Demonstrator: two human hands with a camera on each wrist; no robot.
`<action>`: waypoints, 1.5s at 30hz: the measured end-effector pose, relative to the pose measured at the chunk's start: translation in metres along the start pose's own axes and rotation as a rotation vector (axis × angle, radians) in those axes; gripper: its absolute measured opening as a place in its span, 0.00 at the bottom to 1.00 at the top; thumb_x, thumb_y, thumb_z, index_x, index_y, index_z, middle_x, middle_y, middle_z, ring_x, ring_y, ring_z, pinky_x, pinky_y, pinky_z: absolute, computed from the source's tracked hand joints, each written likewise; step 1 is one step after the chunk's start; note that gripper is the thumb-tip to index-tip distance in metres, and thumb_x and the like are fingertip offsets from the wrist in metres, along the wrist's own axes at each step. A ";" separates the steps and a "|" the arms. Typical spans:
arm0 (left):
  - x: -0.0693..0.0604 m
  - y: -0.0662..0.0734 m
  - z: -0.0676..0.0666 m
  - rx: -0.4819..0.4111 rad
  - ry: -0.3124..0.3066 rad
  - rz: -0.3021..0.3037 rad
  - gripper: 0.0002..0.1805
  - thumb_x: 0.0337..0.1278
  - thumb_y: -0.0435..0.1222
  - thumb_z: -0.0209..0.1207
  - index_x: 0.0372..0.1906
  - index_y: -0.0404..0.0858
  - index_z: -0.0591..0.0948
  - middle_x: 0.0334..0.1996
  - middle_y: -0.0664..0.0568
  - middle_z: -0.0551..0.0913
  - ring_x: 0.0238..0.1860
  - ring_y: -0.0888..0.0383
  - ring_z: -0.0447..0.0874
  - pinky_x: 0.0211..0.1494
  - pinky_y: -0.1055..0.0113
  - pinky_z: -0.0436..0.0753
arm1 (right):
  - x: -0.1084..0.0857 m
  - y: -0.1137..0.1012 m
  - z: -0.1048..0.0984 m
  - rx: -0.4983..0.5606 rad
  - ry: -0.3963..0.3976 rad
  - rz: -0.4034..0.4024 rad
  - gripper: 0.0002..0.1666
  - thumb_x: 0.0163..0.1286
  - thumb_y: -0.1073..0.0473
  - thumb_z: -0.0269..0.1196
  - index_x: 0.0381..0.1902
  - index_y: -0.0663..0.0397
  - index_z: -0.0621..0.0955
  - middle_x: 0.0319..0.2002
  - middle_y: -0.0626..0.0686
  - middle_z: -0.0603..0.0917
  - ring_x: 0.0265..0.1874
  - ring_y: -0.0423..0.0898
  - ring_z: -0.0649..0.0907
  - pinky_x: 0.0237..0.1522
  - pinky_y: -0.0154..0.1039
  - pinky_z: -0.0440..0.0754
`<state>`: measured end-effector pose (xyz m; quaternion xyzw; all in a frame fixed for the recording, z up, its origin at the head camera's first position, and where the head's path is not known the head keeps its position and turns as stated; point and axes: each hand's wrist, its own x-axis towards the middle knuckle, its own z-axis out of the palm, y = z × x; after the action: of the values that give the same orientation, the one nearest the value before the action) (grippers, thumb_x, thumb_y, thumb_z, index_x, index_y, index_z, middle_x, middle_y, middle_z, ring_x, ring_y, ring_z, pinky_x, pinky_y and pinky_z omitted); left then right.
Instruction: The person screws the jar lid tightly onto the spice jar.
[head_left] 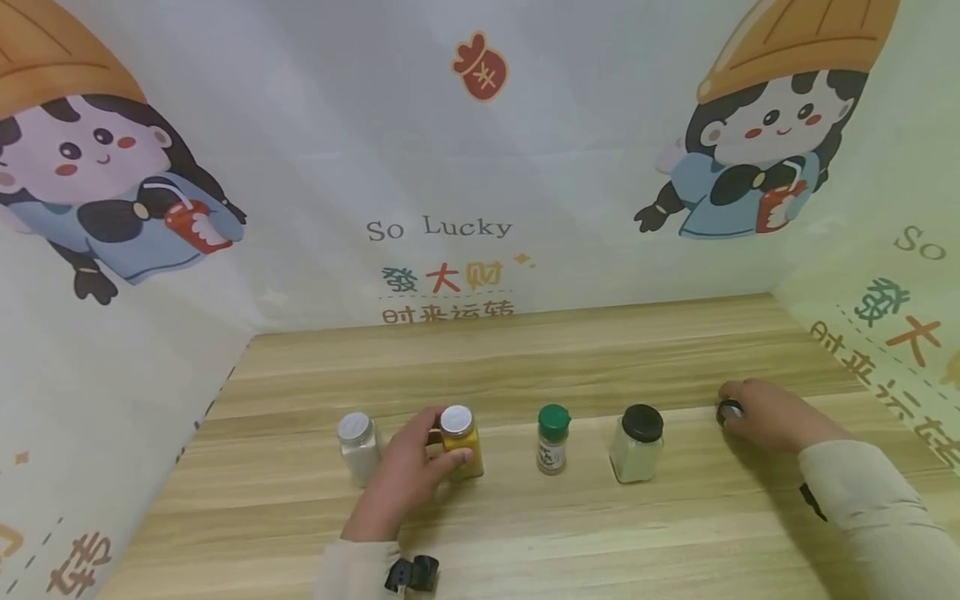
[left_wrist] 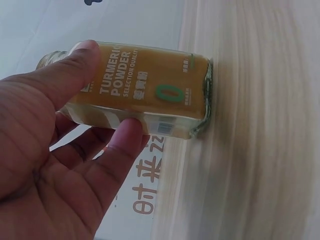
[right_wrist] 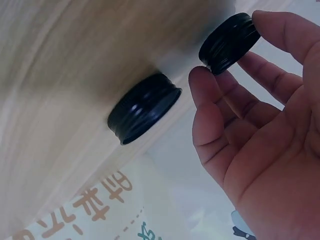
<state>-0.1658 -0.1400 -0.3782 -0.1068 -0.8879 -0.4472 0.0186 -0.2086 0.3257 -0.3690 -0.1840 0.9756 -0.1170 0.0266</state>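
In the left wrist view, a square glass jar of turmeric powder point(left_wrist: 145, 82) is held between the thumb and fingers of my left hand point(left_wrist: 55, 145). Its base is at the wooden tabletop; whether it touches, I cannot tell. From the head view, the jar point(head_left: 470, 454) has a silvery-white top with no black lid over it, and my left hand point(head_left: 408, 471) reaches it from the left. Far to the right, my right hand point(head_left: 776, 414) pinches a black lid point(right_wrist: 230, 42) near the table. A second black lid point(right_wrist: 142, 107) lies on the wood beside that hand.
A jar of white contents point(head_left: 360, 450) with a pale top stands left of my left hand. Between my hands stand a small green-capped shaker point(head_left: 552, 437) and a black-lidded jar point(head_left: 637, 446). Printed cloth point(head_left: 577, 167) walls the table point(head_left: 570, 542) at the back and sides.
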 end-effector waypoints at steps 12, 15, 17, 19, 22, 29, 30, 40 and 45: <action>0.000 -0.005 0.003 -0.037 0.023 0.011 0.27 0.55 0.36 0.71 0.60 0.38 0.76 0.54 0.46 0.81 0.56 0.45 0.80 0.56 0.52 0.81 | 0.001 -0.008 -0.017 -0.013 0.024 -0.038 0.17 0.60 0.66 0.67 0.45 0.70 0.80 0.37 0.64 0.84 0.38 0.62 0.83 0.42 0.60 0.80; 0.001 -0.006 0.004 -0.029 0.026 0.019 0.27 0.54 0.36 0.71 0.60 0.38 0.77 0.53 0.46 0.81 0.55 0.45 0.80 0.55 0.53 0.82 | 0.003 -0.012 -0.021 -0.017 0.028 -0.043 0.16 0.62 0.65 0.67 0.46 0.69 0.80 0.37 0.63 0.83 0.38 0.61 0.82 0.42 0.60 0.79; 0.002 -0.006 0.004 -0.024 0.029 0.035 0.27 0.54 0.35 0.71 0.59 0.36 0.77 0.53 0.45 0.81 0.54 0.45 0.80 0.54 0.53 0.82 | 0.005 -0.017 -0.024 -0.021 0.024 -0.045 0.16 0.63 0.64 0.66 0.47 0.68 0.80 0.38 0.62 0.83 0.39 0.61 0.82 0.42 0.60 0.79; 0.001 -0.006 0.004 -0.024 0.031 0.049 0.27 0.55 0.34 0.71 0.59 0.35 0.77 0.52 0.45 0.81 0.54 0.45 0.80 0.54 0.52 0.82 | 0.008 -0.022 -0.028 -0.017 0.014 -0.050 0.17 0.65 0.64 0.66 0.48 0.68 0.79 0.39 0.62 0.83 0.39 0.59 0.82 0.41 0.58 0.80; 0.000 -0.005 0.003 -0.025 0.031 0.063 0.26 0.55 0.34 0.71 0.58 0.34 0.77 0.52 0.44 0.81 0.53 0.44 0.81 0.54 0.52 0.82 | 0.013 -0.031 -0.035 -0.023 0.015 -0.065 0.17 0.65 0.64 0.66 0.49 0.69 0.79 0.40 0.63 0.83 0.38 0.59 0.82 0.40 0.58 0.80; -0.001 -0.003 0.003 -0.012 0.025 0.062 0.27 0.55 0.34 0.70 0.59 0.34 0.76 0.53 0.44 0.81 0.54 0.44 0.80 0.53 0.53 0.83 | 0.024 -0.058 -0.056 -0.044 0.044 -0.103 0.17 0.65 0.64 0.65 0.50 0.67 0.79 0.39 0.61 0.82 0.35 0.55 0.81 0.38 0.55 0.80; -0.001 -0.003 0.003 -0.011 0.024 0.063 0.27 0.55 0.35 0.70 0.60 0.34 0.76 0.53 0.43 0.81 0.54 0.44 0.80 0.53 0.53 0.83 | 0.026 -0.063 -0.059 -0.048 0.048 -0.107 0.17 0.65 0.63 0.65 0.50 0.67 0.79 0.39 0.60 0.82 0.34 0.54 0.81 0.38 0.55 0.80; 0.000 -0.001 0.003 -0.006 0.025 0.074 0.26 0.56 0.34 0.70 0.59 0.33 0.76 0.52 0.43 0.81 0.53 0.44 0.81 0.53 0.53 0.83 | 0.043 -0.104 -0.081 -0.064 0.060 -0.142 0.18 0.63 0.63 0.67 0.51 0.63 0.80 0.40 0.57 0.81 0.35 0.51 0.80 0.42 0.54 0.80; -0.001 -0.002 0.002 0.000 0.021 0.069 0.26 0.56 0.34 0.70 0.59 0.34 0.76 0.52 0.44 0.81 0.53 0.44 0.81 0.54 0.52 0.82 | 0.050 -0.123 -0.084 -0.073 0.055 -0.159 0.17 0.63 0.63 0.67 0.50 0.61 0.81 0.40 0.54 0.82 0.35 0.49 0.79 0.43 0.51 0.80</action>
<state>-0.1654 -0.1391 -0.3811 -0.1329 -0.8835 -0.4472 0.0435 -0.2197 0.2149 -0.2582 -0.2584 0.9619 -0.0882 -0.0161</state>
